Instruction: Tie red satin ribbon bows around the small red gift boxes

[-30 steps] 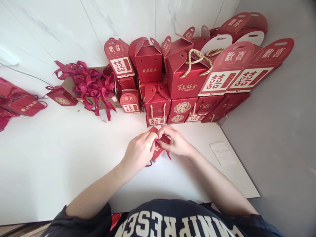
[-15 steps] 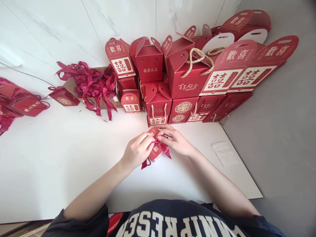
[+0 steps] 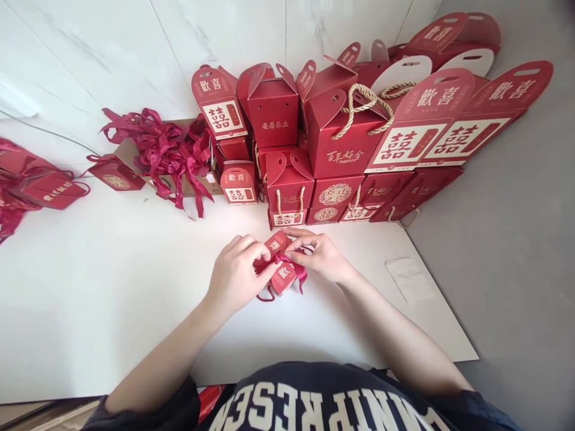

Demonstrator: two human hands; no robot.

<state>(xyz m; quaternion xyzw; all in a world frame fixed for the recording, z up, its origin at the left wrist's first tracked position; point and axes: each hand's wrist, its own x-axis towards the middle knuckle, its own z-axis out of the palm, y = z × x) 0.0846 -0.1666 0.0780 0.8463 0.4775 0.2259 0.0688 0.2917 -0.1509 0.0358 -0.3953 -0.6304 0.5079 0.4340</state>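
Note:
A small red gift box with white lettering lies on the white table between my hands. Across its top runs a crimson ribbon, knotted or looped near the middle, with one tail hanging on the right. My left hand is at the box's left side, its thumb and fingers closed on the ribbon near the knot. From the right, my right hand pinches the ribbon at the same spot. A dark red cord loop sticks out below my left hand. My fingers partly hide the knot.
Stacked red gift boxes, some with rope handles, stand along the wall behind. A cardboard box overflowing with crimson ribbons sits left of them. More ribboned boxes are at far left. A pale sheet lies at right.
My left hand has shifted slightly left and turned, its fingers more raised over the box. The ribbon's lower left tail is now out of sight. My right hand stays about where it was.

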